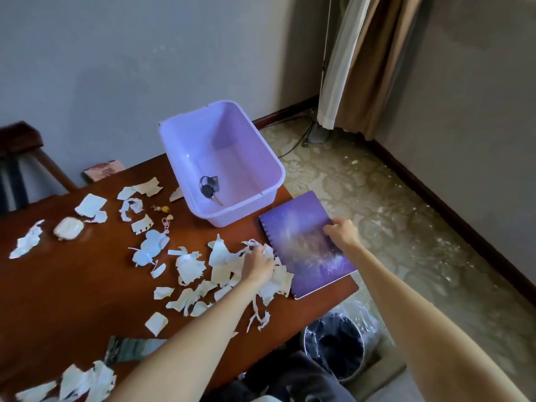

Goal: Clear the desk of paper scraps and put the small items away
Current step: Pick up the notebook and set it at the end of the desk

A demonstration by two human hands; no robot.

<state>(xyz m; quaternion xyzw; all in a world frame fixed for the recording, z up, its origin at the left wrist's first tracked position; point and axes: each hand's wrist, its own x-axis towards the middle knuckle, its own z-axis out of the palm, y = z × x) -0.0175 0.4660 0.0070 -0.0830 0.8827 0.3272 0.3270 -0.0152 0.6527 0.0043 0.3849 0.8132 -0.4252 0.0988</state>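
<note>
Fingers [255, 253] of the left hand [258, 266] are curled down into a heap of torn white and cream paper scraps [188, 268], bunching the nearest pieces under the palm. The right hand [341, 232] pinches the right edge of a purple spiral-bound notebook with a starry cover [301, 245]. The notebook lies flat at the right edge of the reddish-brown wooden desk [87, 288], its right side overhanging the floor and its spiral edge just beside the heap.

The scraps are ragged, some curled or in thin strips, and are thickest at centre right. Looser pieces trail across to the left, and a further cluster lies at the near left corner.

Among them on the left sits a small white rounded case [68, 227]. A tiny yellow charm [165, 209] and a pink keyring [166, 221] lie nearer the middle.

At the far right of the desk stands a lilac rectangular plastic tub [232, 123], holding a black-headed key on a ring [209, 189].

On the floor at the near right is a round waste bin lined with a clear bag [333, 349].
</note>
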